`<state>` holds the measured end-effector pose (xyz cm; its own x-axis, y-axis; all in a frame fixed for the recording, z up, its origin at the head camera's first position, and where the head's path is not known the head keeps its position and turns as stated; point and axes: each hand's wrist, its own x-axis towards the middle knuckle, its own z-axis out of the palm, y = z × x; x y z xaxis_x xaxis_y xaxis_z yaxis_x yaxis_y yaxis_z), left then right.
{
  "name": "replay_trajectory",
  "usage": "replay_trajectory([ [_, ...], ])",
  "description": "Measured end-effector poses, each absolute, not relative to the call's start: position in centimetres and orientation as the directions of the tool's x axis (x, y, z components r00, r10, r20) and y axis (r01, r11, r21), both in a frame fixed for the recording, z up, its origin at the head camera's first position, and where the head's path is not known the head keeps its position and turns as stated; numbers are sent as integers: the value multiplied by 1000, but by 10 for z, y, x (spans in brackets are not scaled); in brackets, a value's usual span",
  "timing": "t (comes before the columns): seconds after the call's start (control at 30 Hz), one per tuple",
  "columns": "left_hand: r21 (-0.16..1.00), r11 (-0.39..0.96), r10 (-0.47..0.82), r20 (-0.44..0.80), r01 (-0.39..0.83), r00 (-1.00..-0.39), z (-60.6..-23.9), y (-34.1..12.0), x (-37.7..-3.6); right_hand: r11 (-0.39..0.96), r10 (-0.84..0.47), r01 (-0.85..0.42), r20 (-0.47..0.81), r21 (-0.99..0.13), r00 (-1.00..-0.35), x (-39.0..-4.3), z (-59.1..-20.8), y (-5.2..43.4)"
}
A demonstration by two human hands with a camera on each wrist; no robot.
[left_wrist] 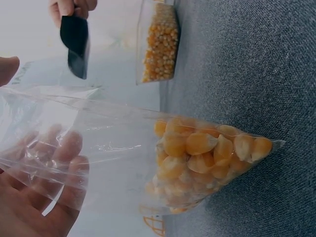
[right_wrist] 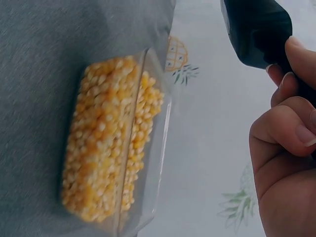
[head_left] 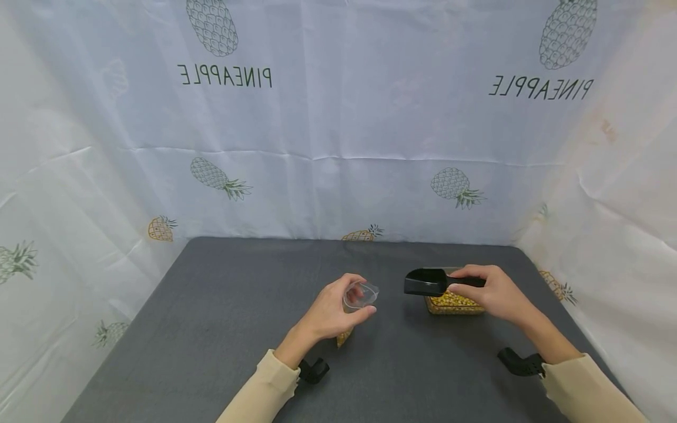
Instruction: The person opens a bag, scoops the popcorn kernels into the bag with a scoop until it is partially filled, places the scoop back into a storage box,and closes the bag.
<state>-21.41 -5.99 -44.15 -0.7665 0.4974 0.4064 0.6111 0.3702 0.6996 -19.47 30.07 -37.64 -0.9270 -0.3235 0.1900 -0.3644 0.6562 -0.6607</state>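
My left hand (head_left: 330,311) curls round the upper part of a clear plastic bag (left_wrist: 118,148), keeping its mouth spread in a round opening. Yellow corn kernels (left_wrist: 197,158) fill the bag's pointed lower corner, which hangs down close over the table. To the right, my right hand (head_left: 497,294) grips the handle of a black scoop (head_left: 425,282); its bowl points left, towards the bag, and no kernels show in it. Below the scoop and right hand stands a clear rectangular container (right_wrist: 163,148) of corn kernels (right_wrist: 101,143), partly hidden by that hand in the head view.
A dark grey cloth covers the table (head_left: 238,317). White curtains (head_left: 338,117) with pineapple prints rise behind it and along both sides. Black wrist mounts (head_left: 314,371) hang under both forearms.
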Motion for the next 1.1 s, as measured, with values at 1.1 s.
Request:
replay_trajectory([
  [1.1, 701, 377, 490, 404, 606, -772, -442, -60, -214, 747, -179, -199, 96, -635, -979, -191, -408, 363],
])
